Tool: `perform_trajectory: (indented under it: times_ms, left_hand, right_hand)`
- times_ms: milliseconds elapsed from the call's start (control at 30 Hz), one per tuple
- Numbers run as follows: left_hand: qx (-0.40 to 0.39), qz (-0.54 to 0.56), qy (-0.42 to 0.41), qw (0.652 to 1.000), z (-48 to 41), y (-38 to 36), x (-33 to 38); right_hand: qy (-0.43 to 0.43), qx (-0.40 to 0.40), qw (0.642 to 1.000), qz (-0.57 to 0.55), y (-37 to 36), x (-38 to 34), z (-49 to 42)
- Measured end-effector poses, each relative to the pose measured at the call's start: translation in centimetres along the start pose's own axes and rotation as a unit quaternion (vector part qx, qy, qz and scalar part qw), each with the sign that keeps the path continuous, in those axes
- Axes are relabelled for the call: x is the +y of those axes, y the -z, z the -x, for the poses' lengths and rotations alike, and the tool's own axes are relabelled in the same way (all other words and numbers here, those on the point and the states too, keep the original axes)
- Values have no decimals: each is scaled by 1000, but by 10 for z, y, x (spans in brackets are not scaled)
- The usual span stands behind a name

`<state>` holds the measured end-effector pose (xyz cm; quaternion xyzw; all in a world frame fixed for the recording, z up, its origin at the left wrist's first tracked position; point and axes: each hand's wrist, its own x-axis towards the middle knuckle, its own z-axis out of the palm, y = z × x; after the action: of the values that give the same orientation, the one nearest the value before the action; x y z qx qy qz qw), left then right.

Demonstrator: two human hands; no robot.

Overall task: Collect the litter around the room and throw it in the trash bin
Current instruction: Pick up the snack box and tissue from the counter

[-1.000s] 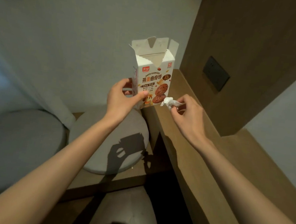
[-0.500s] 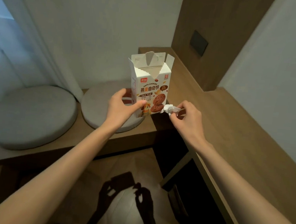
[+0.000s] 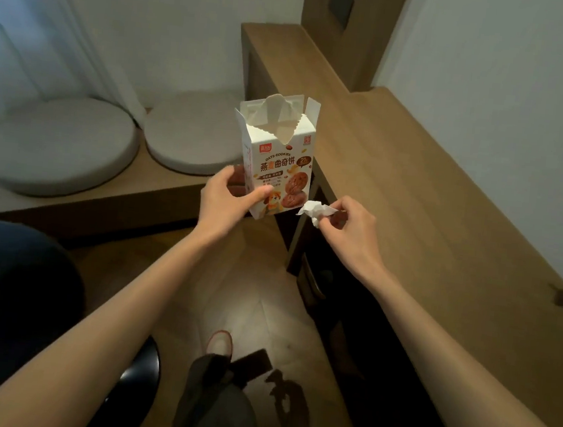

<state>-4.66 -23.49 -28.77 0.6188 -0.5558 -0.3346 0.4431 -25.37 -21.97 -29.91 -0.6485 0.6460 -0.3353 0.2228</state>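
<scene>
Beside the brown wooden surface (image 3: 412, 198), my left fingers (image 3: 262, 191) grip a white cardboard cookie box (image 3: 279, 147), right fingers (image 3: 337, 205) pinch crumpled white paper (image 3: 314, 211); binning is left.

Dim room, bright floor patch, hard shadows, wide-angle edge bending

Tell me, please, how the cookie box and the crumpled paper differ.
The cookie box is printed and upright with open flaps; the crumpled paper is plain white and shapeless. The box is much larger than the paper. The left hand grips the box; the right hand pinches the paper. Both are held aloft.
</scene>
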Motion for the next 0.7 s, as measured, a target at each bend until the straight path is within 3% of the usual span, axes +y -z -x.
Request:
perform_trajectory:
  times_ms: [233,700]
  left_hand:
    - [-4,-14,2,1000,72,-8,-7]
    - [-117,-10,63,991,103,-35,-74]
  right_hand:
    - [-41,-10,999,2,25,24,83]
    - [-176,35,984,-20,-5,73,168]
